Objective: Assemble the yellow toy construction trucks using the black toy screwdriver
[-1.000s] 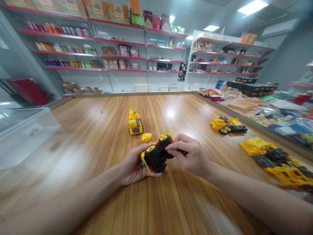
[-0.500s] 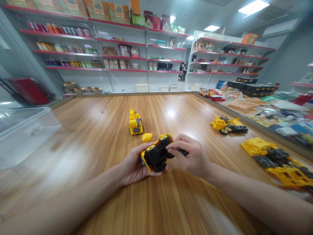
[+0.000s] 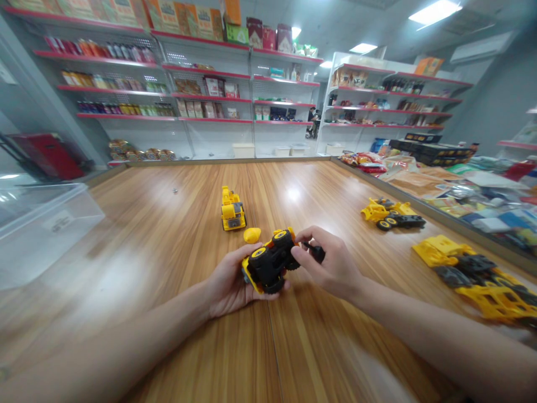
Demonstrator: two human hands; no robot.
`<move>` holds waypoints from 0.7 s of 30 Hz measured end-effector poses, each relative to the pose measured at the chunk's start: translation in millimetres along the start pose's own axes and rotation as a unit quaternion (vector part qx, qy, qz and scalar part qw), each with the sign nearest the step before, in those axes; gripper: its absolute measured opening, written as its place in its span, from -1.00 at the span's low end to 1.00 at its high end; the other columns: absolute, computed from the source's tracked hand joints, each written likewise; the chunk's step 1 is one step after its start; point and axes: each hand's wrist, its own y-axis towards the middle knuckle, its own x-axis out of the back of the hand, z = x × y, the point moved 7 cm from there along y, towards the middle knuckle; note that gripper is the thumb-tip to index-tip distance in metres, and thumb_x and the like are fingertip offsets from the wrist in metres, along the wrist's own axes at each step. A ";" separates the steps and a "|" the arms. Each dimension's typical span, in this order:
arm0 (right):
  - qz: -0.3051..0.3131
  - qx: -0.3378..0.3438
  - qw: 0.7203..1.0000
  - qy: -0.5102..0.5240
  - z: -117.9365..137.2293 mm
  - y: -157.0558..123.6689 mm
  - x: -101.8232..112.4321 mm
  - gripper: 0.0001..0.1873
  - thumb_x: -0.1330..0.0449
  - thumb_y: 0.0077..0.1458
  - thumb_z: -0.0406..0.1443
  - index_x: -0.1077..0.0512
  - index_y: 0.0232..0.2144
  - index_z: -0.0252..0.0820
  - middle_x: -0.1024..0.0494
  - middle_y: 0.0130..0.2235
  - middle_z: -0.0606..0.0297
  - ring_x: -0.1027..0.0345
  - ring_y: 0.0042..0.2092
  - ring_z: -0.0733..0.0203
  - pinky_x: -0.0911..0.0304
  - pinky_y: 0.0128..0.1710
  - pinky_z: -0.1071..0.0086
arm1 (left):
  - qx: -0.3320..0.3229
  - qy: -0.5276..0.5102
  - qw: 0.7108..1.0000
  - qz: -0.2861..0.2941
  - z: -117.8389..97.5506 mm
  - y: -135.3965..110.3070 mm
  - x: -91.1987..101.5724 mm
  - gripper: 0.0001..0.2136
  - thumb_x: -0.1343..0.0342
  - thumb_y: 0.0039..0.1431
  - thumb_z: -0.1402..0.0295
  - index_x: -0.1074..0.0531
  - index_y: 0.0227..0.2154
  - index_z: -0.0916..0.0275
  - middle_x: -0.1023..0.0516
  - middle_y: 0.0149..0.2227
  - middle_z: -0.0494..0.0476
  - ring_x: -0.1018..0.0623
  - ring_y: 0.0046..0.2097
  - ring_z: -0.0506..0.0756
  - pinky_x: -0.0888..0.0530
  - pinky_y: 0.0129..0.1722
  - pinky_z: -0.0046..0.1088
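Note:
My left hand (image 3: 229,282) cups a yellow and black toy truck (image 3: 269,262) turned on its side, its black wheels with yellow hubs facing me. My right hand (image 3: 329,263) sits at the truck's right end, fingers curled round a small black part (image 3: 316,252) that juts from it. A small yellow rounded piece (image 3: 251,234) lies on the wooden table (image 3: 176,235) just beyond the truck. Farther back stands a yellow toy vehicle (image 3: 232,211).
Another yellow and black toy vehicle (image 3: 392,214) lies at the right, and a heap of yellow and dark toy parts (image 3: 474,274) at the near right. A clear plastic bin (image 3: 37,224) stands at the left. Packaged goods (image 3: 461,190) cover the adjoining counter; stocked shelves (image 3: 201,89) line the back.
My right hand has shifted slightly right and up along the truck's end, and the small black part now shows between its fingers. The left hand and truck have barely moved.

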 end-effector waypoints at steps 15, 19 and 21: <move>-0.025 0.063 0.998 -0.008 10.4 0.3 2.4 -0.82 -0.19 0.15 -0.38 -0.40 -0.16 -0.15 -0.47 -0.28 0.28 -0.37 -0.27 0.25 -0.31 -0.28 0.36 | -0.066 -0.028 0.997 -0.042 -8.7 -0.2 3.9 -0.61 -0.02 0.24 0.24 -0.35 0.03 0.40 -0.58 -0.14 0.42 -0.61 -0.11 0.34 -0.61 -0.26 -0.23; -0.025 0.055 0.998 -0.016 10.2 -0.2 1.7 -0.78 -0.23 0.12 -0.38 -0.36 -0.15 -0.14 -0.49 -0.29 0.30 -0.39 -0.29 0.26 -0.32 -0.28 0.38 | -0.056 -0.011 0.998 -0.031 -7.2 -0.1 1.4 -0.60 -0.01 0.25 0.23 -0.35 0.05 0.40 -0.58 -0.14 0.43 -0.60 -0.09 0.34 -0.60 -0.24 -0.25; -0.028 0.054 0.998 -0.023 9.3 0.1 2.0 -0.78 -0.23 0.12 -0.38 -0.36 -0.15 -0.14 -0.49 -0.28 0.29 -0.40 -0.28 0.25 -0.33 -0.26 0.37 | -0.051 0.001 0.998 -0.026 -6.2 0.2 1.0 -0.58 0.00 0.25 0.21 -0.34 0.06 0.41 -0.57 -0.13 0.45 -0.60 -0.09 0.34 -0.60 -0.24 -0.25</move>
